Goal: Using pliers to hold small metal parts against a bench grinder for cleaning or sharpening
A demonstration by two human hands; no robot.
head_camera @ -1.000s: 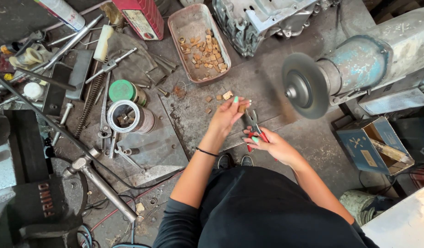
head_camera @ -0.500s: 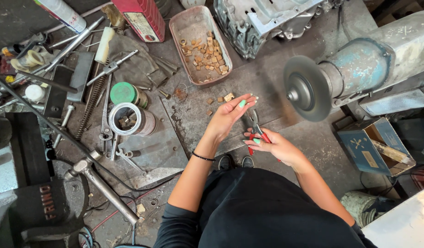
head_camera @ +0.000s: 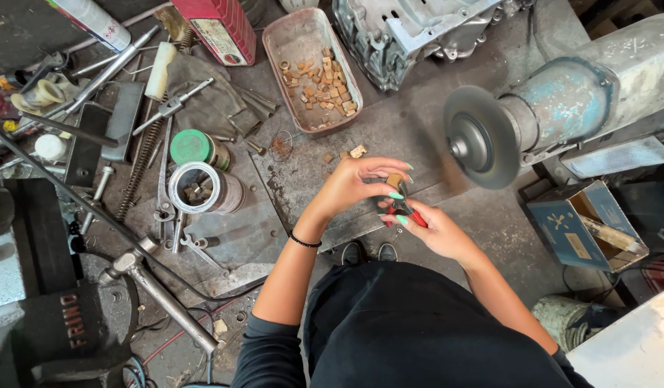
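Observation:
My left hand (head_camera: 358, 185) pinches a small brown metal piece (head_camera: 394, 180) at its fingertips, just above the jaws of the red-handled pliers (head_camera: 406, 210). My right hand (head_camera: 432, 228) is closed around the pliers' handles, directly below and right of the left hand. The two hands meet over the dark metal workbench (head_camera: 389, 129). A grey grinding disc (head_camera: 481, 136) on a blue motor (head_camera: 562, 100) stands to the right of the hands. A few loose brown pieces (head_camera: 350, 152) lie on the bench just above my left hand.
A rectangular metal tray (head_camera: 282, 50) with several brown pieces sits at the top middle. Left of it lie a green-lidded can (head_camera: 193, 146), an open tin (head_camera: 200, 188), wrenches, a spring (head_camera: 141, 165) and a red can (head_camera: 220, 29). A blue cardboard box (head_camera: 580, 223) stands at right.
My left hand has drawn back from the loose pieces on the bench toward the pliers, now holding a small brown piece at the jaws. The right hand has stayed put.

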